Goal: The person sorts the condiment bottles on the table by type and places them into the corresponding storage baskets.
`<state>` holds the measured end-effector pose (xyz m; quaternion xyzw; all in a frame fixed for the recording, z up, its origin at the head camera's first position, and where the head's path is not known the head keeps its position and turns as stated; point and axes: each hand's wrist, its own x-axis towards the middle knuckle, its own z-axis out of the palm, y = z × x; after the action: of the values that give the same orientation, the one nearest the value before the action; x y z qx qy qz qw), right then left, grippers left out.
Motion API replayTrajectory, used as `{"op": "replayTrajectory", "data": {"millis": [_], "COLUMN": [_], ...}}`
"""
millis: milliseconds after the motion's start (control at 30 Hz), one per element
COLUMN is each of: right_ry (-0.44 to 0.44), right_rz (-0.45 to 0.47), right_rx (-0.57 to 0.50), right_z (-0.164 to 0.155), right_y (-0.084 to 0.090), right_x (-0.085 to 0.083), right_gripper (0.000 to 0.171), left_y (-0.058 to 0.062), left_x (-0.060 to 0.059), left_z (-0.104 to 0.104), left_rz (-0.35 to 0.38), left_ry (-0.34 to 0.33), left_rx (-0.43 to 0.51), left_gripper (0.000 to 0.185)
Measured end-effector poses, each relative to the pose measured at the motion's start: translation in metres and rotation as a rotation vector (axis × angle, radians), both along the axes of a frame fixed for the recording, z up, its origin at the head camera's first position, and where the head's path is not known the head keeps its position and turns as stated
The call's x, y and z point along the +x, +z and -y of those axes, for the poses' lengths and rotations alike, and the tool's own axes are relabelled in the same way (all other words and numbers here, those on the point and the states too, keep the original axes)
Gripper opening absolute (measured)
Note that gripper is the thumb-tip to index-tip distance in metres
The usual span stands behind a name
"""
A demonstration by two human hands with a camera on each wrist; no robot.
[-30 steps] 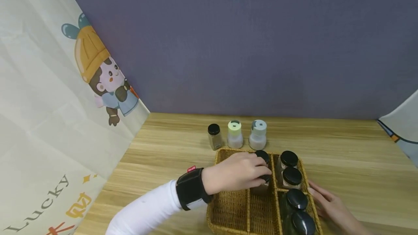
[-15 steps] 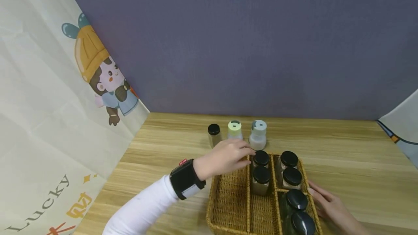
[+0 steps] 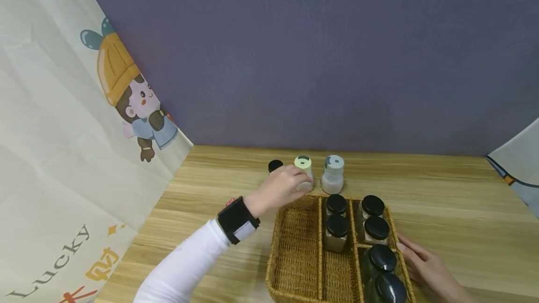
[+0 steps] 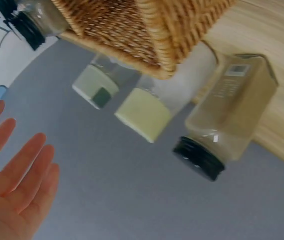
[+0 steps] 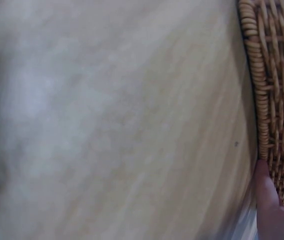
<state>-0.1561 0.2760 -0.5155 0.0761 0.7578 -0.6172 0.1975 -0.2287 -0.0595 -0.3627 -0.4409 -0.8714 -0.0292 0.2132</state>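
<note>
White sleeve and black wrist strap at far left, leading to the left hand, stretched over the wooden surface toward a row of three jars behind the wicker basket.

Fingers straight and loosely spread in the left wrist view, curled round nothing, with open space between fingertips and jars. Contact in the head view not certain.

Row, left to right:
- square jar with black cap, clear glass with a pale tan filling, partly hidden by the hand. Seen whole at.
- round jar with pale green cap, whitish contents, directly beyond the fingertips and nearest to them.
- round jar with grey-green cap, well clear of the hand, to its right.

All three upright, long axis vertical, just beside the basket's far rim. Left hand much the nearer of the two.

Inside the basket: left lane bare wicker, then black-lidded jars upright in the middle and right lanes.

At far right, right hand flat on the surface, straight fingers against the basket's outer wall, gripping nothing. One fingertip on the weave.
</note>
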Motion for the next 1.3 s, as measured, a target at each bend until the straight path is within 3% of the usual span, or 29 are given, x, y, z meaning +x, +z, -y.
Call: {"op": "replayTrajectory", "data": {"millis": [300,800,933,1300], "right_ry": [-0.008,-0.047,-0.048,-0.046], "right_rz": [-0.006,0.007,0.005,0.007], "right_rx": [0.007,-0.004,-0.012,-0.023], "right_z": [0.0,0.018,0.018,0.018], "right_y": [-0.002,-0.006,-0.006,-0.004], "right_x": [0.0,0.035,0.035,0.035], "right_gripper": [0.067,0.068,0.067,0.068], "left_y": [-0.006,-0.021,-0.025,-0.035], "left_x": [-0.013,-0.02,-0.026,-0.039], "left_z": [0.009,0.036,0.04,0.047], "left_rz": [0.055,0.234,0.284,0.331], "left_ry": [0.085,0.22,0.258,0.336], "left_rx": [0.051,0.14,0.172,0.19], "left_gripper": [0.025,0.032,0.032,0.038]}}
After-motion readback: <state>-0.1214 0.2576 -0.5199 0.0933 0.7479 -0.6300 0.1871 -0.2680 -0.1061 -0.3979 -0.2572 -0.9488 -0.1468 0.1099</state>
